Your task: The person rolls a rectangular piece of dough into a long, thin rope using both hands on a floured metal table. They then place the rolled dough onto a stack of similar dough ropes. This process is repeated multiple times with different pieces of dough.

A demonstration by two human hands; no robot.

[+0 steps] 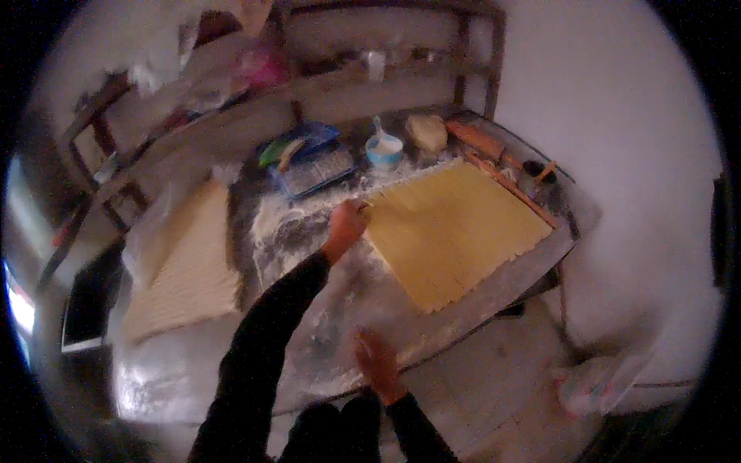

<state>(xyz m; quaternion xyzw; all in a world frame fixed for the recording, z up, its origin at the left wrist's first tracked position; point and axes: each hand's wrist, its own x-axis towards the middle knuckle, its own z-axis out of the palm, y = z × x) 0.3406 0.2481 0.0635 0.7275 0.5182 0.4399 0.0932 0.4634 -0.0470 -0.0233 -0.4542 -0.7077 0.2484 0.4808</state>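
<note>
Toward the table's (166, 378) right edge, the yellow dough sheet (459, 231) looks limp, tearable, best held by corners; left hand (347, 224) pinches one, right hand's (376, 361) fingers unclear.

My feed shows the left hand (347, 226) at one corner of a yellow dough sheet (457, 235), the right hand (377, 361) near the front edge of the table (166, 386).

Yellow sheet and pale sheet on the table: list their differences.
The yellow sheet is deeper in colour than the pale sheet. The left hand is at the yellow sheet's edge; no hand touches the pale sheet. Clear plastic lies along the pale sheet, not the yellow sheet. Both lie on the table.
</note>
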